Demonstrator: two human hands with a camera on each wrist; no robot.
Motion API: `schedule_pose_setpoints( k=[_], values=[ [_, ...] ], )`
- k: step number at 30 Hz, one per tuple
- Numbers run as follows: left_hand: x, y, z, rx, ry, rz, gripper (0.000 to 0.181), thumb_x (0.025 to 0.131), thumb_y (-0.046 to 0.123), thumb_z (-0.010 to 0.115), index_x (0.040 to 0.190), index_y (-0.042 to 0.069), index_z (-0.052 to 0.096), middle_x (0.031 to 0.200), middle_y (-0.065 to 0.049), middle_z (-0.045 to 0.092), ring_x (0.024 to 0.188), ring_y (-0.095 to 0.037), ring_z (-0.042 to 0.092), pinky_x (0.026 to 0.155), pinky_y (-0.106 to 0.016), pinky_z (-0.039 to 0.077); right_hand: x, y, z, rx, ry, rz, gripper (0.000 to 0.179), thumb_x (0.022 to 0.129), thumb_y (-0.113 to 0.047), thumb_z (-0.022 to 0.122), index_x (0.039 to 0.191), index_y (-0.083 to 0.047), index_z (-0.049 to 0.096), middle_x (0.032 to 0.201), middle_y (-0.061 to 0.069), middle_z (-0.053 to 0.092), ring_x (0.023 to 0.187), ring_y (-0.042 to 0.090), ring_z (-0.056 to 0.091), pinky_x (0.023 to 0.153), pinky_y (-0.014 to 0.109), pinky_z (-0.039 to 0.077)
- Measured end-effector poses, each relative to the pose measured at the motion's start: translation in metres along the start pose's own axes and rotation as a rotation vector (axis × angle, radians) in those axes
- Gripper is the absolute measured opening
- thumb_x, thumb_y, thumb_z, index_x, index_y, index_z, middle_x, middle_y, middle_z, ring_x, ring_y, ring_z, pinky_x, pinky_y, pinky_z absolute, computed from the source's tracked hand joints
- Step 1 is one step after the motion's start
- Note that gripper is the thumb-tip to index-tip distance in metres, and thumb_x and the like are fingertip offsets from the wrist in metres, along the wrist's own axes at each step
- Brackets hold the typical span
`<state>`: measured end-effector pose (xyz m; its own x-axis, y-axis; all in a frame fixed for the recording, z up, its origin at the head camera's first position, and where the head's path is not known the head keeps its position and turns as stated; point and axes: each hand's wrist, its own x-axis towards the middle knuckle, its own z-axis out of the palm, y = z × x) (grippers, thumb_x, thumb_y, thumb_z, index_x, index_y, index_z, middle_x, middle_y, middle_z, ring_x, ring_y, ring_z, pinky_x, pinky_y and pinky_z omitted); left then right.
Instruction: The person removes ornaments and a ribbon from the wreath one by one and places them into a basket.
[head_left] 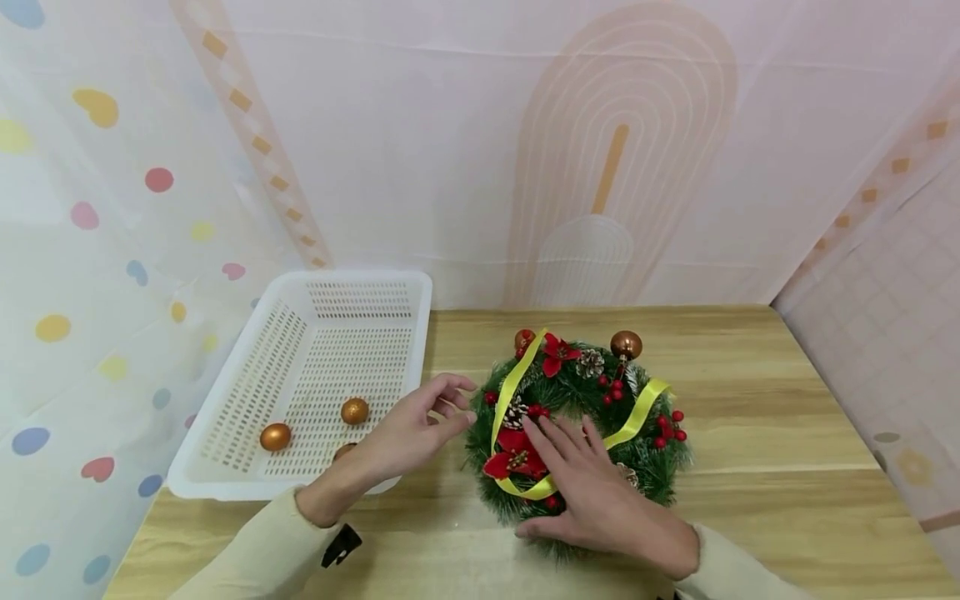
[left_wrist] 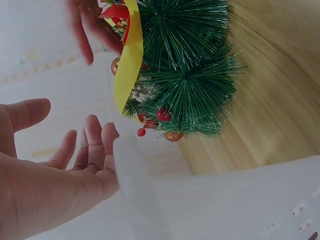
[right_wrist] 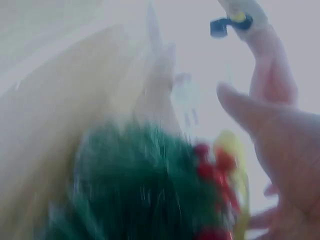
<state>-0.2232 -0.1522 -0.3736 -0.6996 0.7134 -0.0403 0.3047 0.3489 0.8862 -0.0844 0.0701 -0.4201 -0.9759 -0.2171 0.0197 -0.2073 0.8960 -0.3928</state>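
Observation:
A green Christmas wreath [head_left: 652, 467] lies on the table, dressed with red poinsettias [head_left: 517, 457], red berries, pine cones and copper balls. A yellow ribbon [head_left: 636, 417] loops loosely over its front and left side. Over the lower part of the wreath, my right hand [head_left: 592, 500] spreads its fingers, with nothing visible in its grasp; whether it touches the wreath I cannot tell. Beside the wreath's left edge is my left hand [head_left: 420, 425], fingers loosely bent and holding nothing. In the left wrist view, that palm [left_wrist: 55, 195] appears empty. Blur softens the right wrist view.
At the left stands a white plastic basket [head_left: 426, 333] with perforated walls. Inside it are copper balls [head_left: 275, 437], one partly hidden behind my left wrist. The wooden table [head_left: 780, 417] meets a patterned cloth backdrop [head_left: 420, 150] at its far edge.

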Motion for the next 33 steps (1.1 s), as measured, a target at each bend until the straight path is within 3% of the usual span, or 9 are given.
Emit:
schedule_pose_setpoints(
  k=[4, 9, 14, 18, 23, 33],
  values=[
    [0.000, 0.001, 0.002, -0.006, -0.013, -0.002, 0.032, 0.097, 0.019, 0.063, 0.128, 0.014, 0.057, 0.110, -0.004, 0.063, 0.097, -0.018, 0.059, 0.083, -0.036, 0.049, 0.012, -0.011, 0.013, 0.021, -0.011, 0.075, 0.115, 0.078, -0.062, 0.075, 0.160, -0.018, 0.009, 0.159, 0.024, 0.023, 0.143, 0.047, 0.027, 0.117, 0.062, 0.014],
    [0.000, 0.001, 0.004, -0.001, -0.035, -0.003, 0.033, 0.098, 0.022, 0.063, 0.129, 0.015, 0.056, 0.112, -0.005, 0.062, 0.098, -0.019, 0.059, 0.081, -0.036, 0.049, 0.017, -0.013, 0.026, -0.100, 0.026, 0.137, 0.116, 0.074, -0.062, 0.078, 0.160, -0.018, 0.015, 0.156, 0.028, 0.028, 0.130, 0.051, 0.044, 0.113, 0.064, 0.022],
    [-0.001, 0.002, 0.002, 0.005, -0.037, 0.002, 0.031, 0.098, 0.021, 0.062, 0.128, 0.015, 0.057, 0.111, -0.005, 0.061, 0.097, -0.019, 0.058, 0.082, -0.036, 0.049, 0.017, -0.013, 0.030, -0.228, 0.069, 0.145, 0.116, 0.071, -0.061, 0.081, 0.159, -0.020, 0.019, 0.143, 0.024, 0.045, 0.108, 0.043, 0.061, 0.104, 0.059, 0.037],
    [-0.001, 0.002, 0.002, 0.000, -0.045, 0.003, 0.032, 0.098, 0.021, 0.062, 0.128, 0.013, 0.056, 0.111, -0.006, 0.061, 0.097, -0.020, 0.058, 0.081, -0.036, 0.049, 0.018, -0.014, 0.031, -0.294, 0.085, 0.129, 0.113, 0.070, -0.057, 0.084, 0.158, -0.022, 0.021, 0.127, 0.019, 0.054, 0.094, 0.036, 0.065, 0.094, 0.054, 0.044],
    [-0.001, 0.001, 0.001, 0.013, -0.048, 0.014, 0.032, 0.098, 0.021, 0.062, 0.128, 0.013, 0.056, 0.111, -0.006, 0.062, 0.098, -0.020, 0.058, 0.082, -0.036, 0.049, 0.016, -0.010, 0.031, -0.323, 0.063, 0.103, 0.107, 0.073, -0.050, 0.084, 0.157, -0.025, 0.022, 0.122, 0.015, 0.061, 0.095, 0.034, 0.066, 0.092, 0.052, 0.045],
    [0.002, 0.001, -0.004, 0.084, -0.065, 0.025, 0.031, 0.098, 0.018, 0.061, 0.128, 0.014, 0.056, 0.109, -0.004, 0.061, 0.097, -0.018, 0.058, 0.082, -0.036, 0.049, 0.008, 0.007, 0.027, -0.332, 0.116, -0.084, 0.098, 0.076, -0.043, 0.084, 0.156, -0.024, 0.030, 0.114, 0.005, 0.066, 0.094, 0.028, 0.066, 0.086, 0.047, 0.044]
  ],
)
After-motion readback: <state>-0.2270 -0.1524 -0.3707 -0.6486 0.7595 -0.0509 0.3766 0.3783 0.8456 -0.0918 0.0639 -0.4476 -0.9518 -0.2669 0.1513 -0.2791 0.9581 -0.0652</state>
